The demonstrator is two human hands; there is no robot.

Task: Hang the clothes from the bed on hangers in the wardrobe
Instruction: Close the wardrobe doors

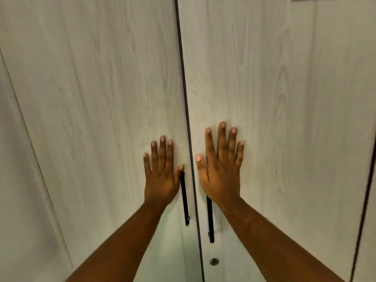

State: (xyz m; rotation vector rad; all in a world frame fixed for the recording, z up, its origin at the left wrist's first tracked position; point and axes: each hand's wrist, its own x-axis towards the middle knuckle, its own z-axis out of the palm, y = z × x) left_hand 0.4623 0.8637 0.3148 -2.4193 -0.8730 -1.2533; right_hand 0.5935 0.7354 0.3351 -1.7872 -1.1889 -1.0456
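Two flat palms press the closed wardrobe doors: left hand [160, 176] on the left door [101, 108], right hand [220, 169] on the right door [284, 108], fingers straight and spread. Black handles [184, 200] flank the centre seam; a keyhole [214, 261] sits below.

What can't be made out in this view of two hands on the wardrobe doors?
- Head view: the wardrobe's inside and any hangers are hidden behind the closed left door and right door.
- The bed and clothes lie outside the frame.
- The top of the right handle is hidden under the right hand; the thumb of the left hand covers the tip of the left handle.
- The lock is too small to read.
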